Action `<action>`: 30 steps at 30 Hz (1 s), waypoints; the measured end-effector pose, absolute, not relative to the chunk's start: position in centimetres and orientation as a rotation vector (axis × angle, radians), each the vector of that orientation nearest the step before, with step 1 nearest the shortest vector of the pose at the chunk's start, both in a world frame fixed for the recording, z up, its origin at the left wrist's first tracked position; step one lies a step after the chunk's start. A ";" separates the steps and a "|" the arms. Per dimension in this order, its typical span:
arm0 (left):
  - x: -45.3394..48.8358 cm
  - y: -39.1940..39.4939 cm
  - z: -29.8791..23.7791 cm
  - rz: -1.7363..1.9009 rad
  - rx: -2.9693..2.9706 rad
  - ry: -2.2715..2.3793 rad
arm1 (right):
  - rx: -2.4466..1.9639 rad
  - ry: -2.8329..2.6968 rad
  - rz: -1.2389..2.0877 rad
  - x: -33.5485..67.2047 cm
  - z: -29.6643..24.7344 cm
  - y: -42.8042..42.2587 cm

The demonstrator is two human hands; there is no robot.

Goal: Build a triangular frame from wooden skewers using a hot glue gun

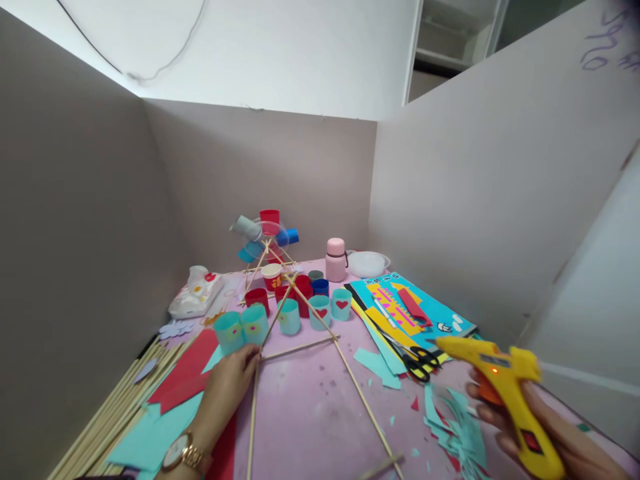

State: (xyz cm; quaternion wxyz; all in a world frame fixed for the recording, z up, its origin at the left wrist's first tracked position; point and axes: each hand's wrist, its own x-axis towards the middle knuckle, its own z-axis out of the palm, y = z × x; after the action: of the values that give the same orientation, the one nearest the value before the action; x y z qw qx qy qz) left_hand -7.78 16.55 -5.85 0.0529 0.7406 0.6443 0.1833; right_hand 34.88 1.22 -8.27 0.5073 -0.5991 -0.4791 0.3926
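My right hand point(505, 413) grips a yellow hot glue gun point(515, 387) by its handle, with its nozzle pointing left and a small orange light lit on its side. With closed fingers, my left hand point(233, 380) pinches a joint on an A-shaped frame of thin wooden sticks point(357, 387), where a cross stick point(300, 349) meets the left leg. Just behind that hand stand turquoise paper cups point(255, 325), some with heart or flower stickers. Farther back are red cups point(303, 293) and a blue one point(321, 287).
A small wheel model with colored cups point(269, 230) stands at the back, near a pink bottle point(336, 260). Scissors point(417, 363) lie by colored paper sheets point(440, 307) on the right, above paper scraps point(457, 427). Bundled sticks point(110, 413) and red paper point(187, 370) lie left. Grey partitions point(260, 160) enclose the table.
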 end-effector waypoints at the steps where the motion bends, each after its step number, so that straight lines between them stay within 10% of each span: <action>1: -7.8 16.5 -5.9 0.561 2.255 1.954 | -1.360 -1.018 1.090 32.8 -6.5 2.1; 30: -8.9 17.5 -8.9 0.724 2.314 1.968 | -1.452 -1.485 1.190 22.8 -6.1 12.7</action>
State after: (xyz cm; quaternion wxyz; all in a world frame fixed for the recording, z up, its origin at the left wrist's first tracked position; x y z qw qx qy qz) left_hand -8.86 17.46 -8.87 0.0094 0.7409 0.6302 0.2319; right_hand 22.84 12.73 -6.09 0.3655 -0.5646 -0.5776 0.4627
